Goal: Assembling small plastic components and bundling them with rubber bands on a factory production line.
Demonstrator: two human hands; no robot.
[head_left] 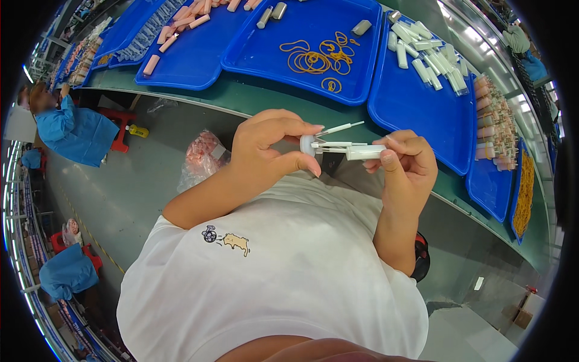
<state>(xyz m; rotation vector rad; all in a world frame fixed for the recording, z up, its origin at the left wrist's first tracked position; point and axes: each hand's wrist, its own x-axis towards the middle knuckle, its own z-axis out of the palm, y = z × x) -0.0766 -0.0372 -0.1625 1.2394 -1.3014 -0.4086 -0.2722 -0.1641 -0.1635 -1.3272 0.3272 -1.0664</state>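
In front of my chest, my left hand (263, 142) pinches a small round whitish plastic piece (307, 145) between thumb and fingers. Several thin white rods (342, 128) stick out of it to the right, one angled upward. My right hand (411, 166) grips a short white tube (365, 152) between thumb and fingertips. This tube lies in line with the lower rods, its left end against them; whether a rod goes inside cannot be made out. Both hands hover just off the near edge of the green table (241, 107).
Blue trays line the table: one with pink tubes (181, 23), one with orange rubber bands (313, 60) and metallic cylinders (271, 14), one with white tubes (434, 57). Bundled pinkish pieces (494, 127) stand at right. A plastic bag (203, 158) is below left. Co-workers in blue (78, 131) sit leftward.
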